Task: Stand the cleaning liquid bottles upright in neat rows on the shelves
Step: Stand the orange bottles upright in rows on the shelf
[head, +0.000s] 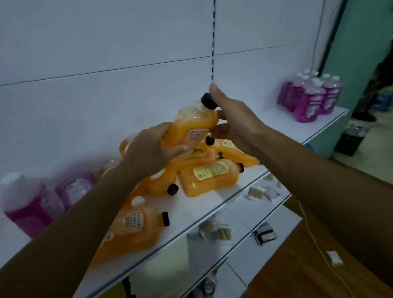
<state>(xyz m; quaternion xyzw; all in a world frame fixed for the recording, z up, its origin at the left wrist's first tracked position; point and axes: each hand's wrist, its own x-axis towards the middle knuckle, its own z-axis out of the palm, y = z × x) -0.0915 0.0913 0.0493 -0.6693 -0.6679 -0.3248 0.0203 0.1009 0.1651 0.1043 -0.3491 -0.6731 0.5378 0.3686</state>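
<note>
Head view: both hands lift 1 orange bottle above a white shelf, tilted with its black cap toward 1 o'clock. The left hand wraps its grip round the bottle's lower body, fingers curled over the label. The right hand closes its grip on the neck and shoulder, thumb raised beside the cap.

Directly below, at 6 o'clock from the held bottle, a heap of orange bottles lies on its sides on the shelf; about 6 can be made out, several overlapping, so the count is uncertain. One more lies near the shelf's front edge, partly behind the left forearm.

At 8 o'clock, 2 blurred purple bottles stand on the shelf's left end. At 2 o'clock, well apart from the heap, a cluster of about 6 purple bottles with white caps stands upright in rows at the shelf's far right end.
</note>
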